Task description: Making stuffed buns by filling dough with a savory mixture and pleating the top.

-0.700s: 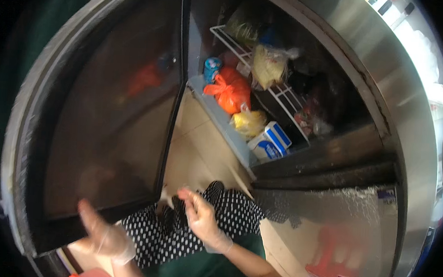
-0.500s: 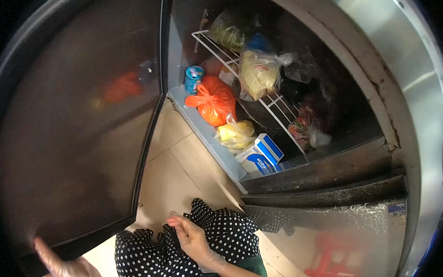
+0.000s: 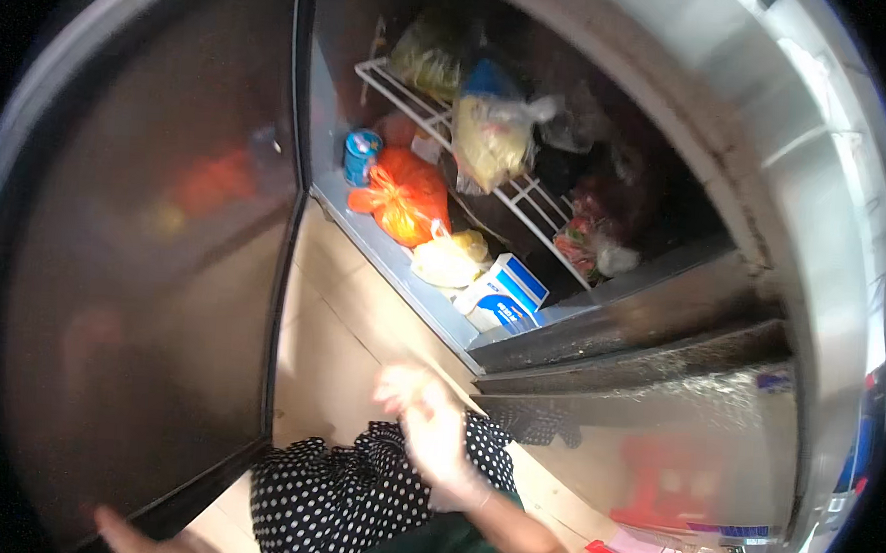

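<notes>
- Left hand (image 3: 154, 542): your hand is cut off by the lower edge of the view, with one finger extended near the lower end of the door (image 3: 152, 291). Contact with the door, and any hold, cannot be told.
- Right hand (image 3: 426, 416): your hand is raised in front of the cabinet, over your dotted garment (image 3: 352, 492). It is blurred by motion, partly open with the fingers loosely bent, and grips nothing visible.
- Door: this dark, glossy panel stands open on your left. Beyond it, the open cabinet (image 3: 424, 298) lies ahead of you, above the tiled floor (image 3: 330, 321).
- Cabinet base, front edge: from left to right, locate the blue can (image 3: 362, 157), the knotted orange bag (image 3: 407, 200), the yellow bag (image 3: 449, 260) and the blue-and-white box (image 3: 507, 295). The can stands just beside the orange bag.
- White rack (image 3: 542, 210): this wire shelf is above the base. A clear bag (image 3: 492, 144) with pale contents overhangs its front; a green-filled bag (image 3: 429, 61) is farther left.
- Second door (image 3: 573, 464): this reflective panel is at your lower right.
</notes>
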A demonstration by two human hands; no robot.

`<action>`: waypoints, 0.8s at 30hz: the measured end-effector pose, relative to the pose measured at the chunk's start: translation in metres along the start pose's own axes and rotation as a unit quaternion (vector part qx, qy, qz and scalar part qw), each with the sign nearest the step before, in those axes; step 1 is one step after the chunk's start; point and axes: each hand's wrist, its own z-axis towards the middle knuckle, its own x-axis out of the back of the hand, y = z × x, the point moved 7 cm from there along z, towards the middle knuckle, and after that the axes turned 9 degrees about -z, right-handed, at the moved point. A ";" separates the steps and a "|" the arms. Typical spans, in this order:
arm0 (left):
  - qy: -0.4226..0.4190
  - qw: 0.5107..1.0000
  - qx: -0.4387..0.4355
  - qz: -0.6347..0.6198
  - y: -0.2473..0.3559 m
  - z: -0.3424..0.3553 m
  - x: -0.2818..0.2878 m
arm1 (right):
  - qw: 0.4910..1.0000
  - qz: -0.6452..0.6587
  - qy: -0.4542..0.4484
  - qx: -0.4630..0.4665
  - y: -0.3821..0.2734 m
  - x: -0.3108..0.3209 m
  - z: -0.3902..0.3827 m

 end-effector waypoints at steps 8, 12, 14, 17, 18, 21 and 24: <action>0.004 0.991 -0.093 0.095 0.062 -0.013 -0.098 | 0.824 -0.317 0.439 0.170 -0.220 0.106 0.255; -0.033 0.999 0.034 0.018 0.066 -0.009 -0.103 | 0.844 -0.283 0.394 0.228 -0.255 0.138 0.287; -0.019 0.998 0.032 -0.054 0.064 -0.009 -0.102 | 0.854 -0.264 0.372 0.251 -0.262 0.137 0.302; -0.040 0.995 0.022 -0.085 0.041 -0.026 -0.090 | 0.868 -0.240 0.339 0.273 -0.252 0.135 0.291; -0.023 0.993 0.029 -0.110 0.060 -0.020 -0.093 | 0.870 -0.239 0.333 0.272 -0.243 0.142 0.278; 0.046 0.995 -0.056 -0.070 0.020 -0.051 -0.055 | 0.874 -0.241 0.326 0.269 -0.228 0.170 0.239; 0.084 0.990 -0.110 -0.009 -0.027 -0.070 -0.050 | 0.876 -0.260 0.318 0.251 -0.209 0.176 0.241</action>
